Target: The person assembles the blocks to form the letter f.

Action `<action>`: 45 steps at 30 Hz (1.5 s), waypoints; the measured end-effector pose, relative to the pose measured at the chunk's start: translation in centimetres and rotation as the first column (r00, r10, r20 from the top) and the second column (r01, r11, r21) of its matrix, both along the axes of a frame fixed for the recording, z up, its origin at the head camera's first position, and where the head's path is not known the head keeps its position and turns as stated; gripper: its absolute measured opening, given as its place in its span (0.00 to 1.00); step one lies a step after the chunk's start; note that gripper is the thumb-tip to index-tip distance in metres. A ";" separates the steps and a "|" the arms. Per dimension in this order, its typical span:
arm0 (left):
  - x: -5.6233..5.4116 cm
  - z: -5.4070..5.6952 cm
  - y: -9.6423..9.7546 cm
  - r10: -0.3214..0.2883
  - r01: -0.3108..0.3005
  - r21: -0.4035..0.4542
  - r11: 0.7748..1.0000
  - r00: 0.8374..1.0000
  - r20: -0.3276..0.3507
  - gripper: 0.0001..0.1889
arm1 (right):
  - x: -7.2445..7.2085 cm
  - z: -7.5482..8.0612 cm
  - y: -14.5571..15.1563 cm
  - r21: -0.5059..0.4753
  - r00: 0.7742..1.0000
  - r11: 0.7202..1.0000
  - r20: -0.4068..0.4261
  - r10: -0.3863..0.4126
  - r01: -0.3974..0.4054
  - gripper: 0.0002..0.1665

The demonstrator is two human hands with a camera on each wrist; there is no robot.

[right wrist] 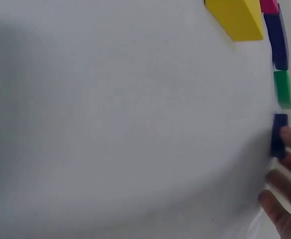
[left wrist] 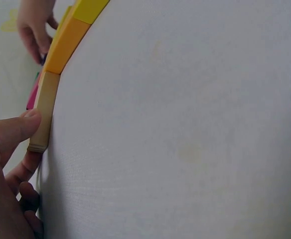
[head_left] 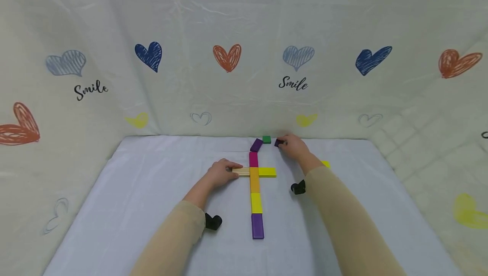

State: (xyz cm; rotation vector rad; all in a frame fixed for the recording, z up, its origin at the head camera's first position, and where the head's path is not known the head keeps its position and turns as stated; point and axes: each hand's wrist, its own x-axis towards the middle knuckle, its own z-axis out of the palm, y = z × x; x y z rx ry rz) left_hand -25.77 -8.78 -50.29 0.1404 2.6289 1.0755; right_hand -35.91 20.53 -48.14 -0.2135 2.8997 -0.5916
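Note:
My left hand (head_left: 222,172) pinches the outer end of a bare-wood block (left wrist: 47,107) between thumb and finger; the block lies against the left side of an orange block (head_left: 254,180). At the far edge, my right hand (head_left: 292,146) grips a small dark purple block (right wrist: 279,134) by thumb and fingers. Left of that block sits a green block (head_left: 266,139), with a gap between them. A tilted purple block (head_left: 256,144) stands beside the green one, just above a magenta block (head_left: 253,159).
Below the orange block, a yellow block (head_left: 256,203) and a long purple block (head_left: 257,226) continue the column. Another yellow block (head_left: 267,172) extends right from it. A further yellow piece (head_left: 325,164) shows behind the right forearm. A printed cloth (head_left: 244,98) hangs behind the table.

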 end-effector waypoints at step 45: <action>-0.1 0.0 0.1 -0.023 0.023 -0.007 1.000 0.999 -0.027 0.16 | -0.6 -1.2 -1.1 -0.110 0.991 0.985 0.002 -0.136 0.135 0.27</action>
